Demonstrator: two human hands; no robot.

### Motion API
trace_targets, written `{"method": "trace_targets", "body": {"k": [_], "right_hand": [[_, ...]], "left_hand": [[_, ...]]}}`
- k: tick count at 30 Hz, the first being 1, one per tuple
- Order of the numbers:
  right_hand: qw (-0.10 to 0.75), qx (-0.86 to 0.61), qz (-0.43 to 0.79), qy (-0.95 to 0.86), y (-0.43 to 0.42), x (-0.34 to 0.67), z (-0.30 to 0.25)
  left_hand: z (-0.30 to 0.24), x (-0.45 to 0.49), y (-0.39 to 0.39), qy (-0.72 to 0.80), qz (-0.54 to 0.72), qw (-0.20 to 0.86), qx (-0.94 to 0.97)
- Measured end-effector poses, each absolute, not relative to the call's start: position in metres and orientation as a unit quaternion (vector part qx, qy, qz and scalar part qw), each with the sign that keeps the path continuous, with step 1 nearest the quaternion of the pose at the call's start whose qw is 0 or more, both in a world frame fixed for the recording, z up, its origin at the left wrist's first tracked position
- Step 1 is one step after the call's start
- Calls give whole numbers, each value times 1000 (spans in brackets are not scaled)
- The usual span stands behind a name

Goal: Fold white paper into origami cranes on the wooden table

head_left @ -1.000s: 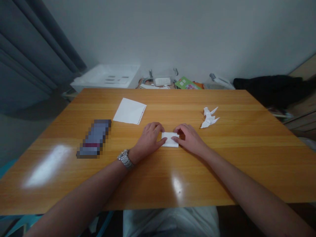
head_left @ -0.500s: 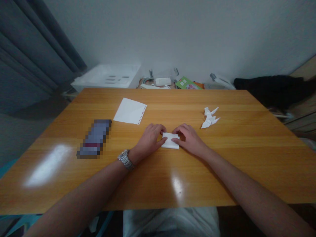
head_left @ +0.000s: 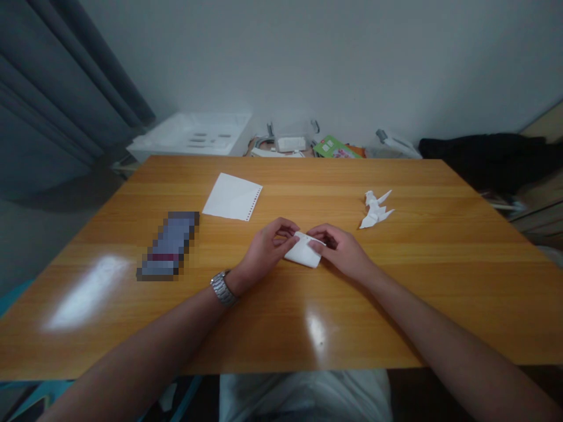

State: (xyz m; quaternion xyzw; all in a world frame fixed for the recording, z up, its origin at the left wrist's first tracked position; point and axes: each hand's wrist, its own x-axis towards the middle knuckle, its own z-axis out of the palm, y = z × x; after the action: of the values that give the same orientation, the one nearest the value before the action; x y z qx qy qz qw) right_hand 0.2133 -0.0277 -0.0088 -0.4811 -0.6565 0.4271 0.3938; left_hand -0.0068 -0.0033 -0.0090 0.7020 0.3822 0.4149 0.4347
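Note:
A small folded white paper (head_left: 302,252) is lifted slightly off the wooden table (head_left: 281,305), tilted, near the table's middle. My left hand (head_left: 264,252), with a metal watch at the wrist, pinches its left end with curled fingers. My right hand (head_left: 341,249) pinches its right end from the other side. Both hands are closed on the paper.
A flat white sheet with a perforated edge (head_left: 232,197) lies further back on the left. A finished white origami figure (head_left: 375,209) sits at the right. A pixelated dark object (head_left: 169,245) lies to the left. Clutter and a white tray (head_left: 193,135) stand behind the table.
The folded paper, pressed flat on the table before, is now raised and tilted between my fingers. Both hands have turned from pressing down to pinching its ends.

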Motion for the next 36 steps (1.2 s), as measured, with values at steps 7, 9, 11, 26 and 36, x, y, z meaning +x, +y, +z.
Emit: {"method": "trace_targets", "body": {"k": [7,9,11,26,36], "right_hand": [[405,-496,376,-669,-30,215,-2],[407,-496,369,-672,-31,215,0],[411,-494,362,-675,-31,215,0],[429,-491,310,-692,-32,216,2],[438,-493,299,-690,-33,216,1]], "left_hand": [[-9,-7,-5,371,413,435,709],[-7,-6,-5,375,411,428,713],[-5,-6,-6,378,412,429,709],[-8,-6,-5,377,433,451,683],[-8,-5,-6,378,443,463,668]]}}
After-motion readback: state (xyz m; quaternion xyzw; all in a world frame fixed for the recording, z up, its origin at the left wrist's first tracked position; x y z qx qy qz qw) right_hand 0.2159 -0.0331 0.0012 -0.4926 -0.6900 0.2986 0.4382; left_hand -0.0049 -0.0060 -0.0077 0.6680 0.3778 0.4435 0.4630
